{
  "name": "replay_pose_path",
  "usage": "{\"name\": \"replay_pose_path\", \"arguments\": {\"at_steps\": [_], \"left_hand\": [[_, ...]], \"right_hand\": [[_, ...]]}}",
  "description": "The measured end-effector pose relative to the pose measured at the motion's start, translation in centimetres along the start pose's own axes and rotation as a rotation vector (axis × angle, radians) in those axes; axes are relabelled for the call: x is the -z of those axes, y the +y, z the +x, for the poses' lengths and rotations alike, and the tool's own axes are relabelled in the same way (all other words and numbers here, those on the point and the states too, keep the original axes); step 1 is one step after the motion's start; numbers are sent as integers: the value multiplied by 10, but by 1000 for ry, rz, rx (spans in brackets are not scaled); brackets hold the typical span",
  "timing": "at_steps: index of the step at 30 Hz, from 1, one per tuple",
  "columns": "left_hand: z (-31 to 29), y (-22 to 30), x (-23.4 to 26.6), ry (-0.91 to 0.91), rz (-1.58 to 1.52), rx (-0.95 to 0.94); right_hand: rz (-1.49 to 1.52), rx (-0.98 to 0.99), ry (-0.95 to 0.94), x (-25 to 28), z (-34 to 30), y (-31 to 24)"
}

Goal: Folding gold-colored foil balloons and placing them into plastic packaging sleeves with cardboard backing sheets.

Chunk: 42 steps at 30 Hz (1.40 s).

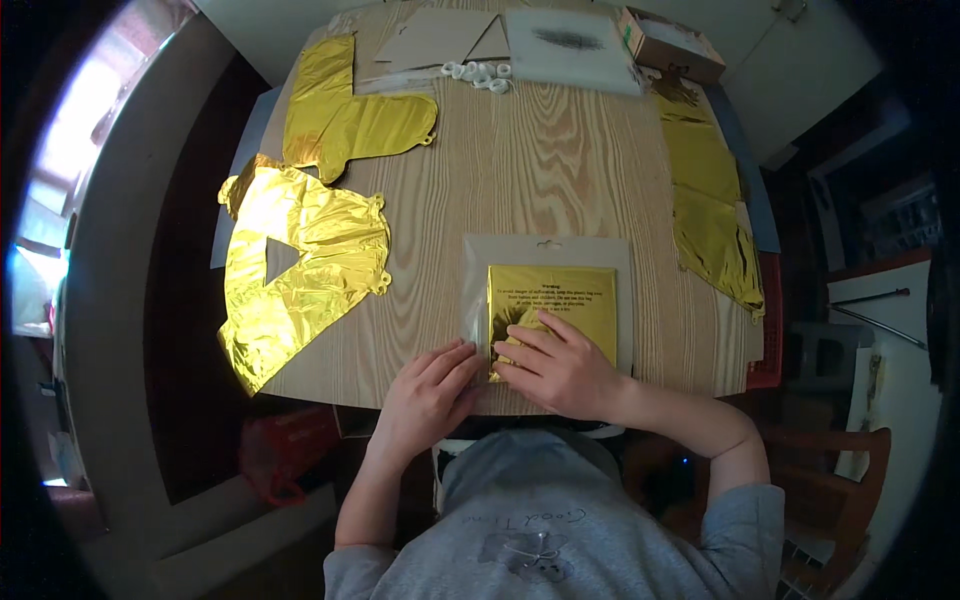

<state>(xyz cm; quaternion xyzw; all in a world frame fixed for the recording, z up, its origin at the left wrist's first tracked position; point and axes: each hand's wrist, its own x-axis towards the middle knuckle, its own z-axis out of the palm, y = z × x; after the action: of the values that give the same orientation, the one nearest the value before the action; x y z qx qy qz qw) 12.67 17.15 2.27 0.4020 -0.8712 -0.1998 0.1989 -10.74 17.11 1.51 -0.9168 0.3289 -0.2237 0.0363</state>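
A clear plastic bag [476, 270] with a hang hole at its top lies flat near the front edge of the table. Inside it is a folded gold foil balloon [590, 290], with dark print visible across its upper part. My right hand [565, 370] rests on the bag over the foil, its fingers stretched out and somewhat apart. At the bag's lower left edge, my left hand [430, 390] has its fingers bent and pressed together on the plastic. Its thumb is mostly hidden.
Flat gold foil balloons lie to the left, a triangular-holed one [320, 235] and an L-shaped one [320, 110], and another [705, 190] on the right. White ribbon rolls [480, 75], cardboard sheets [435, 35], a translucent sheet [570, 65] and a box [672, 48] occupy the far side.
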Motion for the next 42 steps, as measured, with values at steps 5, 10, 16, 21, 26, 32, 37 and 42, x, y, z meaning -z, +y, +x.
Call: {"name": "replay_pose_path", "arguments": {"at_steps": [5, 10, 16, 21, 26, 32, 37, 42], "left_hand": [[0, 2, -5, 41, 31, -17], [0, 0, -13, 106, 75, -48], [2, 6, -14, 137, 105, -36], [1, 4, -17, 145, 180, -87], [2, 6, -18, 158, 220, -102], [3, 7, -16, 145, 223, -95], [3, 7, -16, 153, 232, -104], [4, 5, -16, 145, 196, -94]], "right_hand": [[-89, 6, 44, -5, -2, -3], [-134, 19, 87, -9, 1, -7], [-92, 46, 54, -5, 0, -3], [-33, 106, 0, 7, -6, 8], [-6, 99, -86, 18, -24, 18], [-6, 39, -160, 35, -47, 32], [-28, -2, -135, 41, -63, 37], [-27, -47, -96, 45, -74, 36]]}}
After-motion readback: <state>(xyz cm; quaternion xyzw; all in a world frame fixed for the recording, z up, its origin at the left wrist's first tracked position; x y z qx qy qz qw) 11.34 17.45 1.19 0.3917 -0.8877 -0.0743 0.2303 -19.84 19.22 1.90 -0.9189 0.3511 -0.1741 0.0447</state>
